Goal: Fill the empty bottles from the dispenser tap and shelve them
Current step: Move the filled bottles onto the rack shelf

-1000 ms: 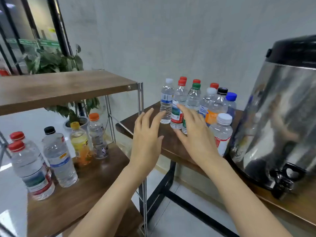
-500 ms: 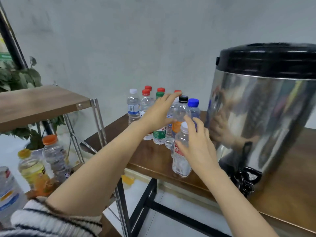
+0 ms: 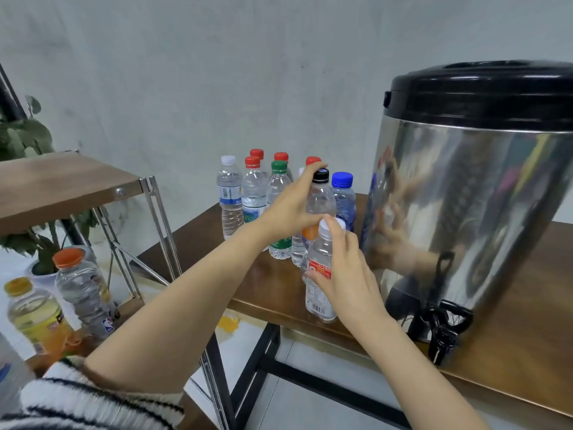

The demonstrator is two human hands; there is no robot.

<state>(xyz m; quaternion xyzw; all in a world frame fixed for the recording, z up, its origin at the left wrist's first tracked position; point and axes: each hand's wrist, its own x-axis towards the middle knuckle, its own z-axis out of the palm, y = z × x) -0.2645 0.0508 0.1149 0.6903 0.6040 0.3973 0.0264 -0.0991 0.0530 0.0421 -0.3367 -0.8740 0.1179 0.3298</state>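
Several clear plastic bottles with red, green, white, blue and black caps stand in a cluster (image 3: 254, 193) on the dark wooden table (image 3: 511, 352). My right hand (image 3: 344, 274) grips a white-capped bottle with a red label (image 3: 319, 293) at the table's front edge. My left hand (image 3: 291, 203) holds the black-capped bottle (image 3: 321, 193) just behind it, thumb near its cap. A steel dispenser with a black lid (image 3: 477, 193) stands to the right, its black tap (image 3: 443, 333) low at the front.
A metal-framed wooden shelf unit (image 3: 62, 184) stands at the left. On its lower board are an orange-capped clear bottle (image 3: 83, 290) and a yellow drink bottle (image 3: 37, 318). A potted plant (image 3: 24, 141) is behind it. The grey wall is close behind the table.
My view swung right from the shelf to the dispenser. My right hand closed round the white-capped bottle, and my left hand reached forward and took hold of the black-capped one.
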